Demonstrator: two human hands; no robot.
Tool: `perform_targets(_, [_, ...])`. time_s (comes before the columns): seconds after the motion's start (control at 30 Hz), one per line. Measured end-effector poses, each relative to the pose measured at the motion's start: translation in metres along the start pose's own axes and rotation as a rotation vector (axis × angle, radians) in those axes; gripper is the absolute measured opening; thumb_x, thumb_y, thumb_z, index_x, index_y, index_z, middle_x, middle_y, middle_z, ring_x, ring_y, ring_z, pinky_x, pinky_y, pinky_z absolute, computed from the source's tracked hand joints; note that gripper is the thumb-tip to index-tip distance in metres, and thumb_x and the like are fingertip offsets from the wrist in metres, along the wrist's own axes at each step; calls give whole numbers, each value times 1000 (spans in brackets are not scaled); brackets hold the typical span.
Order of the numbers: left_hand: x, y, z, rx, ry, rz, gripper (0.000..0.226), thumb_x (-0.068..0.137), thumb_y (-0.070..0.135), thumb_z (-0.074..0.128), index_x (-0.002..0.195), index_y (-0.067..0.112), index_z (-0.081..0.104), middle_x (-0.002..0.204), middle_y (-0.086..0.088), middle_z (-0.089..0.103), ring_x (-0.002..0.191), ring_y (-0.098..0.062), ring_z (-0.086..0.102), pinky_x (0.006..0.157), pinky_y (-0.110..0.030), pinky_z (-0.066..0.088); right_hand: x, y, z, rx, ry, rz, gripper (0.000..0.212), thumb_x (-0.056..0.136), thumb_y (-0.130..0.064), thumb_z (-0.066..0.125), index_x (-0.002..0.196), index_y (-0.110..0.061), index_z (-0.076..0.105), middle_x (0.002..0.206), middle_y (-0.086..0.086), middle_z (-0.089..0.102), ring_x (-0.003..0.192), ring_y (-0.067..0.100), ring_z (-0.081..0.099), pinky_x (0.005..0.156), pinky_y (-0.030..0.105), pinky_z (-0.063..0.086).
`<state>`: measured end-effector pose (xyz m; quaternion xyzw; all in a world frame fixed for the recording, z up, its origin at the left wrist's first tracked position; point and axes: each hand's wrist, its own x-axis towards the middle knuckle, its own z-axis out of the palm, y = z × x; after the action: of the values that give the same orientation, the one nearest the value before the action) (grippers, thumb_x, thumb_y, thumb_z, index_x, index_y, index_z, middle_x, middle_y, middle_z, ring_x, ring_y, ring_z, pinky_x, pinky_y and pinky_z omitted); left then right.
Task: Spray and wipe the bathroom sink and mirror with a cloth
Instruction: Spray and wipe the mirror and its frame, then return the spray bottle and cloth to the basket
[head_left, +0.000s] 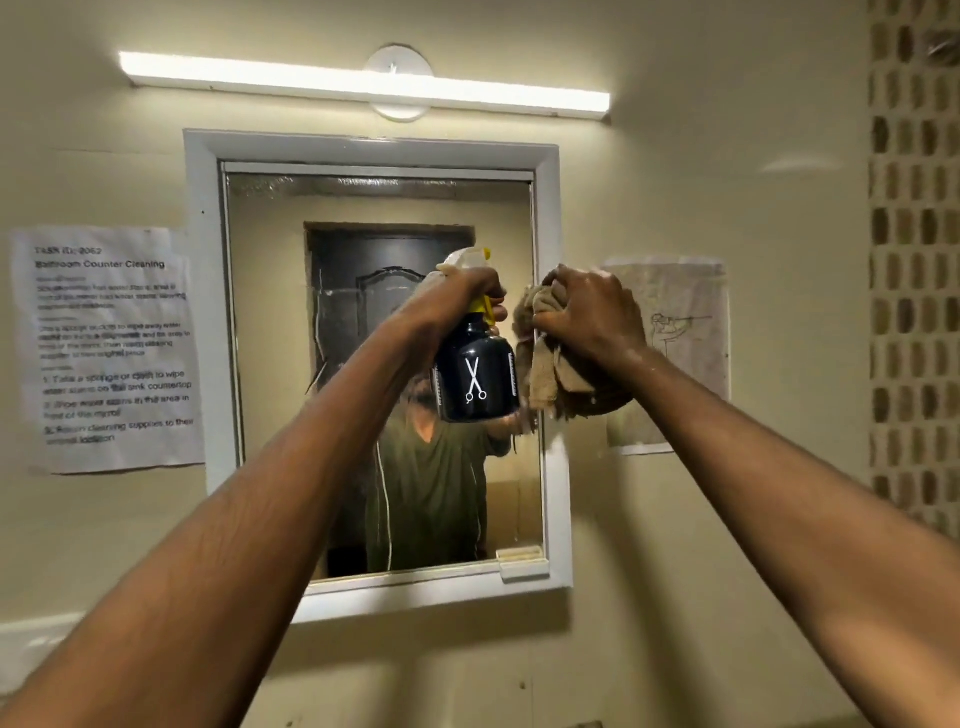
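Both forearms raised. Left hand (457, 299) gripping black spray bottle (475, 382) before mirror (270, 322) centre; right hand (589, 312) clutching bunched cloth (545, 379) at mirror's right frame edge. Bottle just beside cloth.

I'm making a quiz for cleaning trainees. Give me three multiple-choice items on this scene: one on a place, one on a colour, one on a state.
1. Where is the printed sheet?
A. left of the mirror
B. above the light
C. on the door

2. The bottle's body is
A. white
B. black
C. red

3. The right hand
A. hangs idle
B. presses flat
C. grips the cloth

Answers:
1 A, the sheet is taped left of the mirror.
2 B, the bottle is black.
3 C, the right hand bunches the cloth.
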<state>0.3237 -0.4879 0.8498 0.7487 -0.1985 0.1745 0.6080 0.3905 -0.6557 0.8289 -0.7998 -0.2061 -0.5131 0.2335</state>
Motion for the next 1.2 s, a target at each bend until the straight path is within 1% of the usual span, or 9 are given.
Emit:
perform_targets(0.17, [-22, -8, 3, 31, 60, 49, 34, 89, 17, 54, 116, -3, 54, 96, -11, 62, 68, -11, 61, 53, -17, 51, -16, -13, -18, 308, 116, 54, 38, 74, -35, 69, 109, -20, 62, 100, 5, 66, 88, 18, 61, 77, 39, 55])
perform_targets(0.23, [-35, -5, 5, 10, 76, 79, 24, 89, 14, 53, 108, -1, 56, 87, -8, 63, 64, -11, 61, 53, -16, 51, -25, -17, -22, 341, 116, 48, 42, 74, -38, 71, 110, -21, 61, 103, 3, 66, 91, 17, 61, 80, 38, 55])
perform_targets(0.4, [-70, -1, -3, 142, 152, 170, 22, 88, 17, 55, 99, -1, 60, 87, -9, 61, 77, -22, 56, 69, -30, 47, -55, -36, -27, 424, 97, 48, 42, 74, -40, 69, 110, -21, 60, 104, 3, 65, 94, 17, 62, 82, 41, 55])
perform_targets(0.6, [-128, -32, -15, 218, 236, 139, 29, 90, 19, 59, 102, -7, 63, 79, -9, 60, 65, -17, 57, 56, -25, 50, -122, -76, -21, 490, 28, 102, 40, 72, -38, 69, 108, -22, 60, 102, 1, 63, 92, 16, 61, 80, 40, 56])
perform_targets(0.77, [-163, -47, -16, 274, 250, 141, 29, 87, 25, 59, 99, -2, 63, 85, -19, 64, 77, -39, 64, 75, -54, 56, -156, -98, -32, 567, 55, 134, 34, 75, -33, 68, 106, -23, 60, 98, -3, 64, 90, 14, 63, 80, 37, 57])
perform_targets(0.83, [-179, -50, -17, 283, 271, 146, 22, 88, 21, 59, 95, 0, 62, 79, -13, 61, 72, -32, 61, 73, -55, 55, -168, -109, -34, 595, 59, 143, 31, 77, -29, 69, 106, -22, 61, 96, -4, 64, 88, 14, 63, 80, 33, 56])
perform_targets(0.97, [-210, -63, -13, 321, 326, 157, 15, 89, 17, 60, 94, 3, 63, 83, -14, 64, 74, -32, 63, 70, -47, 56, -194, -124, -33, 668, 44, 167, 23, 84, -32, 59, 104, -21, 63, 97, -4, 64, 86, 12, 61, 76, 27, 52])
perform_targets(1.07, [-228, -71, -9, 329, 367, 146, 6, 87, 17, 60, 89, 11, 61, 75, -2, 61, 68, -23, 61, 66, -41, 56, -212, -128, -31, 715, 25, 199, 22, 87, -31, 52, 100, -19, 64, 95, -2, 64, 84, 10, 60, 73, 21, 48])
perform_targets(1.2, [-259, -103, -2, 312, 384, 69, 16, 81, 21, 58, 93, 11, 62, 78, -2, 62, 72, -24, 63, 74, -50, 58, -259, -128, -20, 746, -43, 250, 25, 88, -34, 49, 100, -18, 63, 95, -3, 64, 87, 11, 60, 76, 28, 51])
